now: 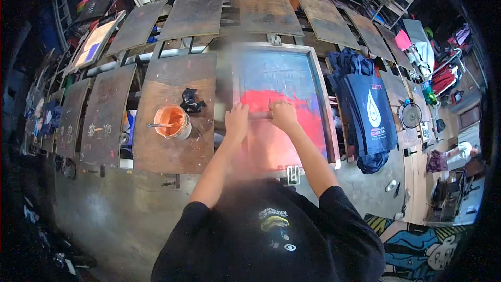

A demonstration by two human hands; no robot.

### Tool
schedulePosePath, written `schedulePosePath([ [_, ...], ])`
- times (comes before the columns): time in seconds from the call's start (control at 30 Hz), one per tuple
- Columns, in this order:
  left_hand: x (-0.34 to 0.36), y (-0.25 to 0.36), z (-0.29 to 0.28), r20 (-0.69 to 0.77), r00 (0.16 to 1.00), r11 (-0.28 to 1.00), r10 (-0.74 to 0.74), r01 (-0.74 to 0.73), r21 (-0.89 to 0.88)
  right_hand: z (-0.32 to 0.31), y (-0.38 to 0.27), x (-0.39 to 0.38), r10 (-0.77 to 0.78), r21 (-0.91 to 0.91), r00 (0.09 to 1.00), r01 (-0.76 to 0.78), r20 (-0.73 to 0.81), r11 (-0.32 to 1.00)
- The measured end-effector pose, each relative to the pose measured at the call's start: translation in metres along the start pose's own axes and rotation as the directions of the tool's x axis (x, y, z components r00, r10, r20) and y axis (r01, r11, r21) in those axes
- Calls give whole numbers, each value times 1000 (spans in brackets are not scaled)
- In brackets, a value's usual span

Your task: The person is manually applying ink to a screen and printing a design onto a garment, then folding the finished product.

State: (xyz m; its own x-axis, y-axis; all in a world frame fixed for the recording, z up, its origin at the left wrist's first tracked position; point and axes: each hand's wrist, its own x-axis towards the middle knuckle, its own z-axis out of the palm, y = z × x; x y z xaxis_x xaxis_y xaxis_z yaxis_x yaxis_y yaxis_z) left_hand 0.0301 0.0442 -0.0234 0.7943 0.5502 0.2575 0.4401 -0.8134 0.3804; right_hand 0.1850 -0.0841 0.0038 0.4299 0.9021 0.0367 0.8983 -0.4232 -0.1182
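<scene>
Grips a squeegee bar with left hand and right hand, clamped slightly apart, probably to press evenly. Holds it across the middle of a framed screen, among red ink. Relies, apparently, on a near metal clamp for steadiness. Has an orange-smeared tub at left, on a brown board, likely for easy reach.

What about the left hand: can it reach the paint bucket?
Probably yes: nothing seems to block the way to the paint bucket, but the left hand is busy holding the bar.
</scene>
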Motion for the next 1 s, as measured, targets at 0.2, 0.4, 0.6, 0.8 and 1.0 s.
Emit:
schedulePosePath([
  [0.2, -21, 4, 13, 139, 990, 990, 5, 15, -142, 42, -1, -33, 43, -14, 981, -46, -188, 999],
  [0.4, -66, 13, -1, 102, 994, 980, 26, -5, -199, 33, -29, -83, 45, 97, 971, -22, -236, 995],
  [0.6, -105, 32, -22, 165, 985, 977, 49, -13, -215, 18, -48, -128, 111, 128, 985, -94, -129, 987],
  [0.8, -129, 31, -25, 219, 972, 967, 82, -25, -253, 20, -56, -151, 100, 129, 989, -86, -110, 988],
  [1.0, -144, 27, -29, 291, 950, 962, 113, -32, -270, 22, -58, -162, 65, 60, 996, -62, -57, 996],
])
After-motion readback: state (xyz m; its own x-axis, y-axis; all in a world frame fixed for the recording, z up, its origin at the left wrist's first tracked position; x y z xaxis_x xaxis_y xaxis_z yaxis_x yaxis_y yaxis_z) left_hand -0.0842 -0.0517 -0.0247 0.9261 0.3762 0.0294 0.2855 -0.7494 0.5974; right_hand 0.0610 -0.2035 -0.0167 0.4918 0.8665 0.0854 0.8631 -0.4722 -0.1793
